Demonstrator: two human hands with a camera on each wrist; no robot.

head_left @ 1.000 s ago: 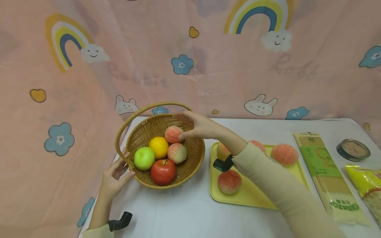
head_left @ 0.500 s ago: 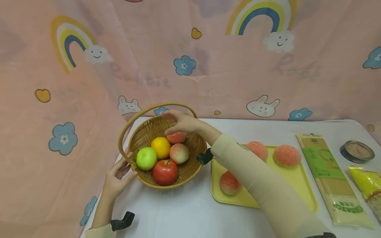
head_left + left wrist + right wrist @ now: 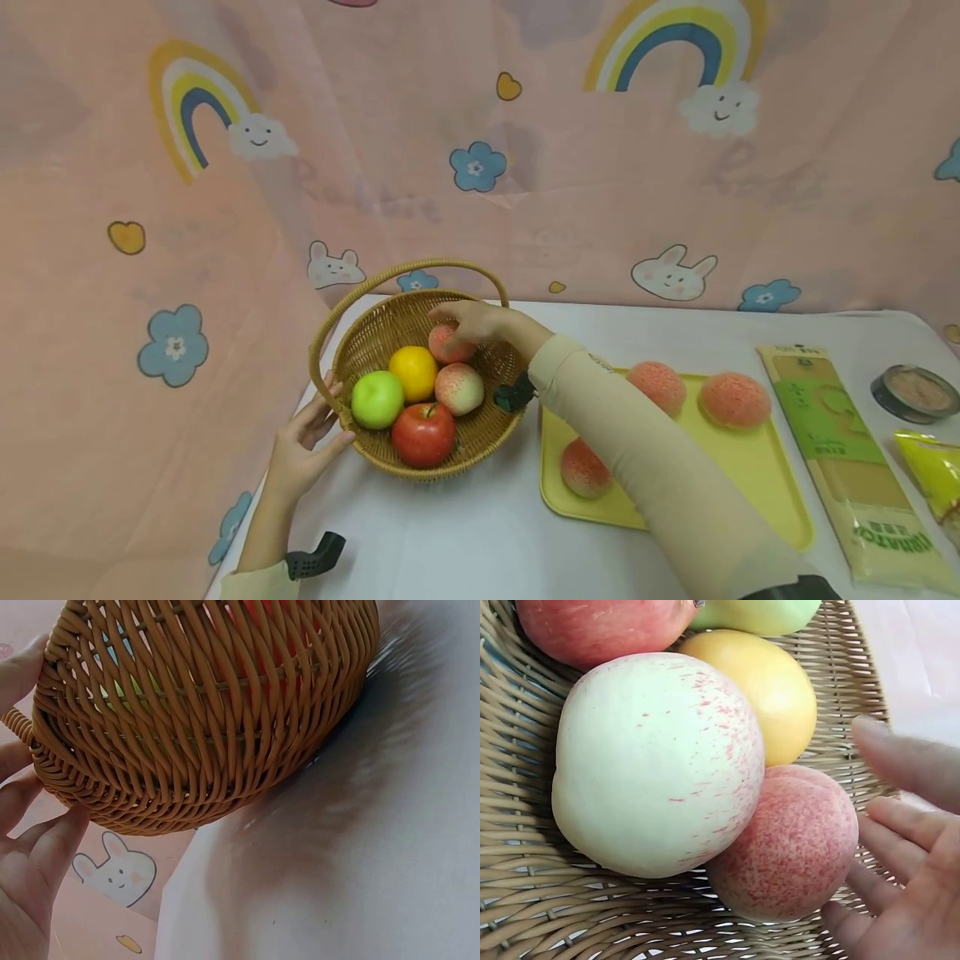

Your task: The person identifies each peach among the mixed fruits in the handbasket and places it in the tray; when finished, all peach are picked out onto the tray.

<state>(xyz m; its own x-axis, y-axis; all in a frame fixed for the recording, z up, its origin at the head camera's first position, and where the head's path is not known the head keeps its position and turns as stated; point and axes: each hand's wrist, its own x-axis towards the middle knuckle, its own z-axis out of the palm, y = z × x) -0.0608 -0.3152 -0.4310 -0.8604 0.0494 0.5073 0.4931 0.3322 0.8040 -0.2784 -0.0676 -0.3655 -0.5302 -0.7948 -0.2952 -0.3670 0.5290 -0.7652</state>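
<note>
My left hand (image 3: 296, 458) grips the near-left side of a wicker basket (image 3: 431, 475) at the foot of its arched handle (image 3: 390, 271). Thumb and fingers lie at the rim in the left wrist view. In the basket are a green apple (image 3: 377, 400), a red apple (image 3: 423, 435), an orange (image 3: 413, 374), a pale peach with red flecks (image 3: 460, 389) and a pinker peach (image 3: 791, 844). My right hand (image 3: 483, 322) reaches in over the far side. Its fingertips (image 3: 881, 817) are spread right at the pinker peach, with the thumb (image 3: 900, 754) held away from it.
A yellow tray (image 3: 731, 467) to the right bears several more peaches (image 3: 735, 400), partly hidden by my right sleeve. Beyond it lie a long noodle packet (image 3: 836, 433), a round tin (image 3: 915, 393) and a yellow bag (image 3: 930, 471). A printed curtain (image 3: 555, 192) hangs behind the table.
My right hand has moved left across the pinker peach, then lowered beside it. The left hand stays on the basket. The head view has turned slightly left.
</note>
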